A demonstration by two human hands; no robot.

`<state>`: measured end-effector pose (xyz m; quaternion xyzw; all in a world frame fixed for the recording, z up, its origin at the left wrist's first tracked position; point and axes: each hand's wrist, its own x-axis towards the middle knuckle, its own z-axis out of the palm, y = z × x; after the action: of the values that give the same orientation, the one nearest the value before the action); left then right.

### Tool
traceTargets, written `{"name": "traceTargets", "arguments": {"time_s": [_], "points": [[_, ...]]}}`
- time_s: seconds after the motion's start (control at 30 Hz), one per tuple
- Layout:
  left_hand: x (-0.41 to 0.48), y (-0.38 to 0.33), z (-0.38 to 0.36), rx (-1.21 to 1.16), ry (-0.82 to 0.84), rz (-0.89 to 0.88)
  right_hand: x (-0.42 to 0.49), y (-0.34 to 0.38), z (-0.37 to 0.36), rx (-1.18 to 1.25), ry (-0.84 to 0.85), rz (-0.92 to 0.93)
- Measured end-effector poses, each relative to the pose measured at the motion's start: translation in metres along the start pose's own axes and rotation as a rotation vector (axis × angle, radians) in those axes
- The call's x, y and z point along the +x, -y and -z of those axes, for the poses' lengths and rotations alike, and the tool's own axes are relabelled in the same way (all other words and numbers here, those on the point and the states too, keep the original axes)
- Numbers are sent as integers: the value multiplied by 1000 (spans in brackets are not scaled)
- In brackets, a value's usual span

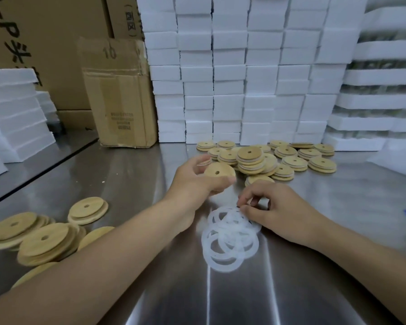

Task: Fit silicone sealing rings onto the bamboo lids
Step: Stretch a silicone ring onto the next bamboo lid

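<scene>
On the near left of the steel table, finished-looking lid stacks are heaped loosely. Near the middle lies a tangle of translucent silicone rings, overlapped so that one is best peeled free alone before being lifted. At the tangle's far edge the right hand is curled, a ring's rim being pinched by its fingertips; whether only one ring is caught cannot be told. Just beyond and to the left, a bamboo lid is gripped at its edge by the left hand, raised off the table. The ring should be stretched evenly round the lid's narrower step and seated flat, untwisted. Farther off, more lids wait before stacked white foam blocks
</scene>
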<state>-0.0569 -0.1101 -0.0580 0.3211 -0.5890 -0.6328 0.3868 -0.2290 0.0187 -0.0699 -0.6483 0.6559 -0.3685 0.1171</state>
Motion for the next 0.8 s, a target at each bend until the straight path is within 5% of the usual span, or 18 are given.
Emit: {"name": "traceTargets", "arguments": {"time_s": [0.1,0.47,0.8], "points": [[1,3,1,-166,38,78,1,0,1,48,6,-10],[-3,5,1,-93,100,1,4,6,3,168,74,-65],[-3,-2,4,-103,344,53,-1,11,-4,114,-338,158]]}}
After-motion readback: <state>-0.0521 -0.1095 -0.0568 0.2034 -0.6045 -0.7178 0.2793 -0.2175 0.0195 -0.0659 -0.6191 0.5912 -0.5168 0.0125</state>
